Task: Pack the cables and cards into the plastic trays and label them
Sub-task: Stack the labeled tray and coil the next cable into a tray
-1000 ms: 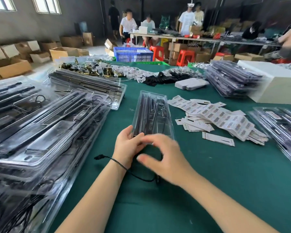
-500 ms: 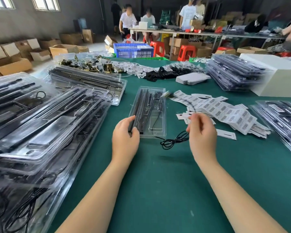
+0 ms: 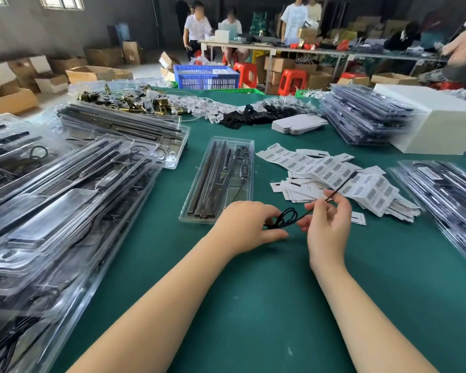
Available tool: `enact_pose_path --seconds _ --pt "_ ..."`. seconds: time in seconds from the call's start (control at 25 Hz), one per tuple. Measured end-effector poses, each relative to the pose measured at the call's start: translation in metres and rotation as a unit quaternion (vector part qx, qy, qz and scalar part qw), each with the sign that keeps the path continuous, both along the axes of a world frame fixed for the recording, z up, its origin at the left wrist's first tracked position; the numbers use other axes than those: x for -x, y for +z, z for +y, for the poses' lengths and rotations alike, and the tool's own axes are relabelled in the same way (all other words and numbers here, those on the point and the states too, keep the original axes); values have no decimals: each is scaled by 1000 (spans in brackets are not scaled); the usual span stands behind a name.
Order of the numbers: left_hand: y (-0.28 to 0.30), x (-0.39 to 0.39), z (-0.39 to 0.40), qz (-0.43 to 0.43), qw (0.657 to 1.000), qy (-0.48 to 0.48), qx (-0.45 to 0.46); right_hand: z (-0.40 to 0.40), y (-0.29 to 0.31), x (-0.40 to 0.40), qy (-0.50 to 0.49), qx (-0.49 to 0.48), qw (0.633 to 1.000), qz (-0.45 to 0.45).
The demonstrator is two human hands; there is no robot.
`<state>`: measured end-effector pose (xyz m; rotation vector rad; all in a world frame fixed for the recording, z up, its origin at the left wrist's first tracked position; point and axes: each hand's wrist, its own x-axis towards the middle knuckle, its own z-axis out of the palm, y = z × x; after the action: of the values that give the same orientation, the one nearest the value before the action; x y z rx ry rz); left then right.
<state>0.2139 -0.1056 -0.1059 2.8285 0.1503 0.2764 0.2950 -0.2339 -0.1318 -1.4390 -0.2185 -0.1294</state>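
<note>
On the green table (image 3: pixel 253 305), left hand (image 3: pixel 246 226) and right hand (image 3: pixel 327 222) both pinch the thin black cable (image 3: pixel 285 219), apparently coiling it; next it needs tucking into the clear plastic tray (image 3: pixel 249 162).

Packing workshop / small warehouse floor. Big green-covered table (image 3: pixel 253 305) w/ stacks of clear plastic trays (image 3: pixel 65 211) at left, more packed stacks (image 3: pixel 366 117) at right, a heap of barcode labels (image 3: pixel 334 173) in the middle, loose brass hardware (image 3: pixel 127 100) at far end. Open cardboard boxes (image 3: pixel 97 74) on bare concrete floor, blue plastic crate (image 3: pixel 206 76), red stools (image 3: pixel 291 80). Other workers (image 3: pixel 198 30) sit and stand at a second long table (image 3: pixel 307 47) piled w/ goods. Grey walls, high windows (image 3: pixel 62 1).
</note>
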Motion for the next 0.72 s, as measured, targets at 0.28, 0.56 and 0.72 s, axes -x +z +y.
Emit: enact_pose_path --seconds 0.28,0.56,0.72 --pt "-31 11 2 -185 983 -6 20 -19 8 -16 -113 -63 990 48" --pt "-30 14 -1 -225 974 -3 19 -30 7 -14 -136 78 982 -104" --pt "-29 15 -5 -237 971 9 26 -20 4 1 -91 123 973 -171"
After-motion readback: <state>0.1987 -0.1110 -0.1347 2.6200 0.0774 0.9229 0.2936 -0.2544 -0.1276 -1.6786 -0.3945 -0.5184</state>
